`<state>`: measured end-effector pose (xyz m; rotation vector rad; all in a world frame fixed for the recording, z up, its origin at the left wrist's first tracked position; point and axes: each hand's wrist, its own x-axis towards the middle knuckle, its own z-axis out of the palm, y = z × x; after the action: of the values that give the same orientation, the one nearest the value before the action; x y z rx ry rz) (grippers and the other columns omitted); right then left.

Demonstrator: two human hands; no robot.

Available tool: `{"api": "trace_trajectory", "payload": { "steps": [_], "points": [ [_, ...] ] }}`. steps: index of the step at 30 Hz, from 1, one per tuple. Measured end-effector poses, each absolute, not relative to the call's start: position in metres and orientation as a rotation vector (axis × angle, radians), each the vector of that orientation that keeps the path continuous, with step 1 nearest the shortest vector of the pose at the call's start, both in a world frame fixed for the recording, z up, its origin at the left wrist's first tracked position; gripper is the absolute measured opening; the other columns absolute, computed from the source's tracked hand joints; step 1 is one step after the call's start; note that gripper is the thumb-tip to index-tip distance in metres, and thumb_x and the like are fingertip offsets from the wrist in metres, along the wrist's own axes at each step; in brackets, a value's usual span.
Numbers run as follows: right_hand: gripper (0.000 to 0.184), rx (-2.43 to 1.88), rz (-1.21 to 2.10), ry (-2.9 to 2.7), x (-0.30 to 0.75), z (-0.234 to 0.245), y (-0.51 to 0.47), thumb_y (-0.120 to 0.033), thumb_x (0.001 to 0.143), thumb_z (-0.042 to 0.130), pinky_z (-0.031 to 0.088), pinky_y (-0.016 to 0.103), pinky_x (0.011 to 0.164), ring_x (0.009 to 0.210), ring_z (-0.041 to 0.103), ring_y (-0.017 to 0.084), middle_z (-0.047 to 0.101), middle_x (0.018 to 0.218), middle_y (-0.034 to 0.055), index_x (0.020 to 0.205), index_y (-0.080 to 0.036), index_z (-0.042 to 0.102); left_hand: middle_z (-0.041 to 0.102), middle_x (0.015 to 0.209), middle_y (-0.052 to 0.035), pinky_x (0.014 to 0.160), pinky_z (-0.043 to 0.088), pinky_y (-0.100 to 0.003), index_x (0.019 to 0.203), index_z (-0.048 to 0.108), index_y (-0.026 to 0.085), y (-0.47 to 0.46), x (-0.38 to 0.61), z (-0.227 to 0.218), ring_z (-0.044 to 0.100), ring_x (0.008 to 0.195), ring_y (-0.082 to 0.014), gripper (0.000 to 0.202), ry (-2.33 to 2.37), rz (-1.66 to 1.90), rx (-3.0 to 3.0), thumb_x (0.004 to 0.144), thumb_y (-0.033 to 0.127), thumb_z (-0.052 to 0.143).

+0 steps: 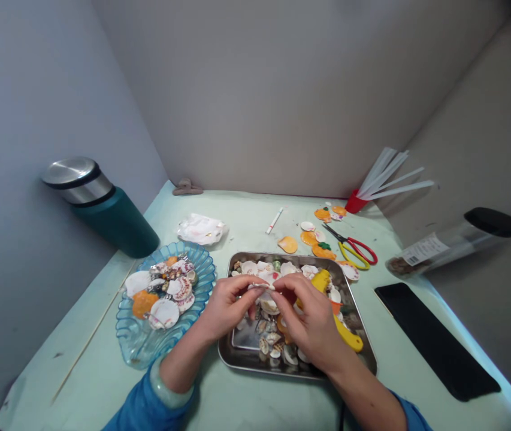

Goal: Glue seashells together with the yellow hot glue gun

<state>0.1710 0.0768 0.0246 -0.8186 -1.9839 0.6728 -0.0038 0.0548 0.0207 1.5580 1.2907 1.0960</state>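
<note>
My left hand point(232, 304) and my right hand point(307, 311) meet over the metal tray point(232, 359). Between their fingertips they pinch a small whitish shell point(263, 286), seen nearly edge-on and partly covered by the fingers. Below lie many loose shells point(273, 339), white, brown and striped. A yellow-handled tool point(349, 335) rests across the tray's right side; my right hand hides part of it. Left of my hands stands a blue, ribbed, shell-shaped dish point(132, 353) with white, orange and speckled shells point(165, 312) in it.
A teal bottle point(115, 221) stands far left, near crumpled white wrapping point(201, 229). Behind the tray lie a white marker point(274, 221), orange shells point(288, 243) and red-and-yellow-handled scissors point(354, 248). A red cup point(356, 202) holds white sticks; a clear canister point(439, 245) and black phone point(435, 338) are right.
</note>
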Motion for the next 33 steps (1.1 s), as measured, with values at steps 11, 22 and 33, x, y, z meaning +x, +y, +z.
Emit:
{"api": "trace_trajectory", "payload": {
  "steps": [11,22,33],
  "points": [
    [0.008,-0.908,0.605,-1.995,0.171,0.017,0.077,-0.018,0.085,0.053,0.043,0.026,0.064,0.069,0.055,0.013,0.06,0.082,0.0026,0.093,-0.019,0.054,0.058,0.051,0.0007,0.047,0.038,-0.018,0.095,0.061,0.013,0.053,-0.004,0.02,0.051,0.046,-0.0098,0.028,1.283,1.025,1.537,0.086,0.036,0.05],
    [0.006,-0.851,0.696,-2.02,0.171,0.023,0.077,-0.017,0.086,0.053,0.042,0.025,0.065,0.07,0.054,0.013,0.058,0.081,0.0022,0.091,-0.018,0.055,0.056,0.051,0.0018,0.045,0.035,-0.018,0.09,0.061,0.015,0.053,-0.006,0.021,0.049,0.044,-0.009,0.028,1.286,1.018,1.589,0.087,0.038,0.047],
    [0.008,-0.753,0.729,-2.067,0.172,0.028,0.075,-0.012,0.086,0.049,0.042,0.03,0.069,0.077,0.051,0.015,0.054,0.082,0.004,0.089,-0.018,0.053,0.056,0.055,0.0017,0.053,0.04,-0.019,0.092,0.062,0.015,0.054,-0.007,0.018,0.052,0.048,-0.0088,0.025,1.239,1.003,1.666,0.089,0.033,0.046]
  ]
}}
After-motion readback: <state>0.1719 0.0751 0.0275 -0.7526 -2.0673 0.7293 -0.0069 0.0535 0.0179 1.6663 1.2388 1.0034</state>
